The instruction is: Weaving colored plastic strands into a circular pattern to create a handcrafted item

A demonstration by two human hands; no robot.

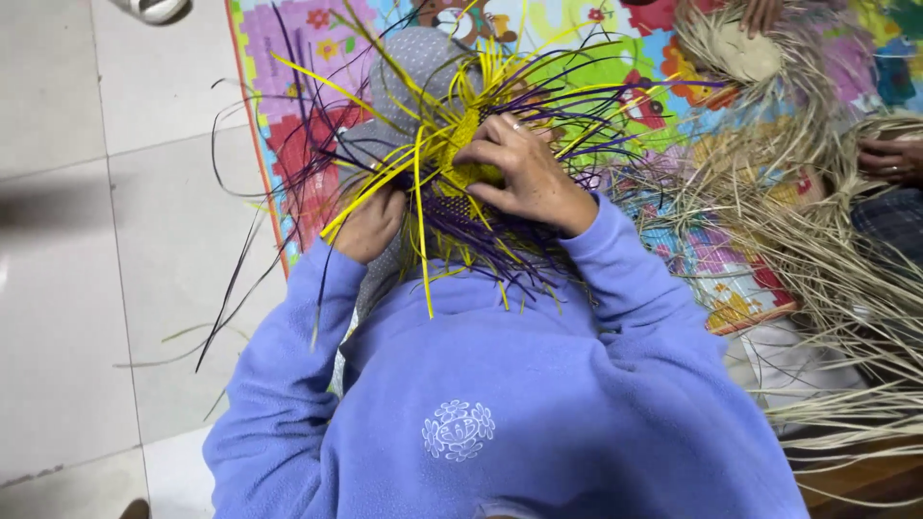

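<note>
Mid-weave, the right hand (519,173) pinches the stiff yellow strips (461,144) at the centre of the woven piece (452,197) held over the lap, the left hand (370,226) gripping its near-left edge (glossy purple strips (567,101) splay outward), so the next tuck likely needs firm tension.

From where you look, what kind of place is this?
Probably a home floor used for weaving: pale floor tiles, a colourful play mat, and piles of dried straw where other hands work.
</note>
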